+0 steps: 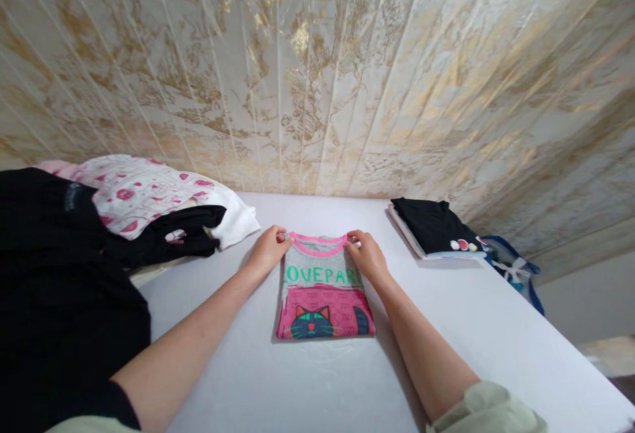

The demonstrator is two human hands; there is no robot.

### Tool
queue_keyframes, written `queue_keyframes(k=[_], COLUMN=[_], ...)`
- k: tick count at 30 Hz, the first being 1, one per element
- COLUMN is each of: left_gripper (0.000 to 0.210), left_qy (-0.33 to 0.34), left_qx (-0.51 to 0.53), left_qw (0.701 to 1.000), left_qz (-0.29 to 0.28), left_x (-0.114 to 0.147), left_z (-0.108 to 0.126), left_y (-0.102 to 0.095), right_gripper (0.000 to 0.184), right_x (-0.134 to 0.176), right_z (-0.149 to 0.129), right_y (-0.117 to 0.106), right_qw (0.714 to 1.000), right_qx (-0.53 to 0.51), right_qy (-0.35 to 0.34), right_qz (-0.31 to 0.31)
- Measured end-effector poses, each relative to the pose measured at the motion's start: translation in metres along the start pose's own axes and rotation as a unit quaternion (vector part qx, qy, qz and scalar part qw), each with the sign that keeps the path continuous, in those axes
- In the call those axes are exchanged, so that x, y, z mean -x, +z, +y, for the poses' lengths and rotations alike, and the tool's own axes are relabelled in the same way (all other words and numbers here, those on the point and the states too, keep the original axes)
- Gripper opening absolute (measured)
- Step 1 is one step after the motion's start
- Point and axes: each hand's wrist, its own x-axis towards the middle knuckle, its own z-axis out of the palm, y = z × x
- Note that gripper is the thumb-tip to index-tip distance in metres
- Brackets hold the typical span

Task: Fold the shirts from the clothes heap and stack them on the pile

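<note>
A folded T-shirt (pixel 325 297) lies flat on the white table, grey at the top with a pink collar, green lettering and a dark cat on a pink print. My left hand (pixel 270 248) pinches its upper left corner beside the collar. At the upper right corner, the fingers of my right hand (pixel 366 254) are closed on the fabric in the same way. The shirt's back layers are hidden underneath.
Loose clothes are heaped at the left: a black garment (pixel 59 274), a white and pink printed one (pixel 143 192) and a smaller black one (pixel 169 238). A folded stack topped by a black garment (pixel 431 221) sits at the back right. Beyond it is a blue-trimmed bag (pixel 516 271). A patterned wall (pixel 307 76) borders the table (pixel 317 387).
</note>
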Motion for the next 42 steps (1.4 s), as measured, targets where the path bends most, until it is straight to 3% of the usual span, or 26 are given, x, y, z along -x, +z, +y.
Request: queue_keyframes(k=[4, 9, 20, 27, 31, 35, 39, 42], left_gripper=[0.028, 0.035, 0.028, 0.029, 0.026, 0.017, 0.028, 0.036], left_qy=[0.043, 0.024, 0.011, -0.018, 0.001, 0.051, 0.03, 0.002], left_qx=[-0.011, -0.011, -0.008, 0.04, 0.004, -0.118, -0.223, -0.256], left_qw=[0.999, 1.0, 1.0, 0.998, 1.0, 0.992, 0.97, 0.957], left_qz=[0.0, -0.016, -0.007, -0.04, -0.012, 0.002, -0.092, -0.135], left_x=[-0.003, -0.003, -0.002, -0.004, -0.002, 0.003, 0.01, 0.017], left_z=[-0.004, -0.002, -0.003, -0.006, -0.003, 0.004, 0.017, 0.025], left_y=[0.001, 0.002, 0.005, 0.002, 0.001, -0.007, -0.019, -0.024], right_gripper=[0.029, 0.025, 0.02, 0.026, 0.03, 0.02, 0.017, 0.018], right_x=[-0.002, 0.002, 0.006, -0.001, -0.005, -0.007, -0.006, -0.003], right_z=[-0.001, -0.01, -0.016, 0.0, 0.008, 0.01, 0.01, 0.009], right_y=[-0.001, -0.003, -0.001, 0.005, 0.003, -0.009, -0.02, -0.022], right_qw=[1.0, 0.999, 0.992, 0.998, 0.999, 0.997, 0.989, 0.984], right_qx=[0.01, 0.046, 0.124, 0.054, 0.035, 0.066, 0.067, 0.056], right_qy=[-0.005, -0.017, -0.026, -0.035, -0.011, 0.011, 0.038, 0.039], right_qz=[-0.007, -0.004, 0.006, 0.029, 0.024, -0.027, -0.13, -0.165])
